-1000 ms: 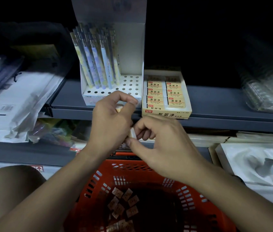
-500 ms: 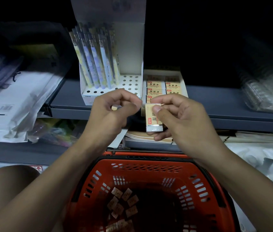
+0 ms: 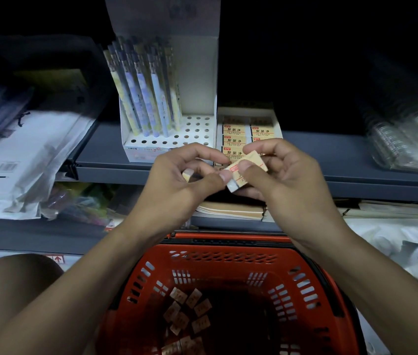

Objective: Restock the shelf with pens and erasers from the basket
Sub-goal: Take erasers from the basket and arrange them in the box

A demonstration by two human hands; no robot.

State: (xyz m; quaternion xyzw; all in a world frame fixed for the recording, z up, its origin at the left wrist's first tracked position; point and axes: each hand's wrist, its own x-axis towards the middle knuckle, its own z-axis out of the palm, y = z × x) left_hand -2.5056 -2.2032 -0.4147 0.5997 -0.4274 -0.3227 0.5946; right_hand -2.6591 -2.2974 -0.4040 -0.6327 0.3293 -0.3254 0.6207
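An eraser [image 3: 247,170] is pinched in the right hand [image 3: 283,180] and touched by the left hand [image 3: 179,185], which grips a second piece, so placement is judged in hand; next, a slot in the eraser box [image 3: 243,129] just beyond must be met squarely.

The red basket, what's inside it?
Inside the red basket lie loose erasers in tan wrappers, scattered on the left of its floor. The right of the floor is too dark to make out, and the picture's bottom edge cuts off the nearest part.
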